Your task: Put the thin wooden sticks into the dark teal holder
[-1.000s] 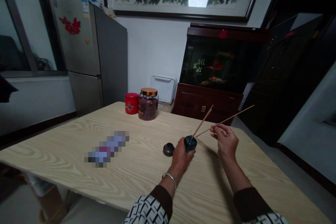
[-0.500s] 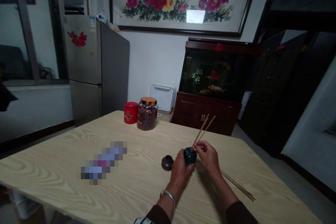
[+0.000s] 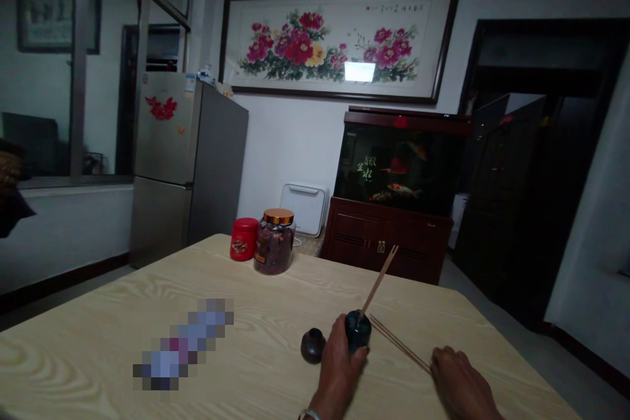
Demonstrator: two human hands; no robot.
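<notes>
My left hand (image 3: pixel 339 364) is wrapped round a small dark green bottle (image 3: pixel 358 333) that stands on the wooden table. A few thin sticks (image 3: pixel 381 279), like diffuser reeds, lean up out of its mouth. Beside my left hand, to the left, sits a small round dark-brown pot (image 3: pixel 313 346) with a narrow neck. More thin sticks (image 3: pixel 401 343) slant across the table to the right of the bottle. My right hand (image 3: pixel 460 377) is over their near end with its fingers curled; the fingertips are partly hidden.
On the table (image 3: pixel 246 367) a blurred-out long item (image 3: pixel 184 348) lies to the left. A red canister (image 3: pixel 244 239) and a gold-lidded glass jar (image 3: pixel 274 246) stand at the far edge. Beyond are a fish tank (image 3: pixel 394 164) and a fridge (image 3: pixel 165 164).
My right hand has left the bottle's mouth and moved right and nearer to me, onto the loose sticks. The sticks in the bottle now stand closer together. The view has tilted up.
</notes>
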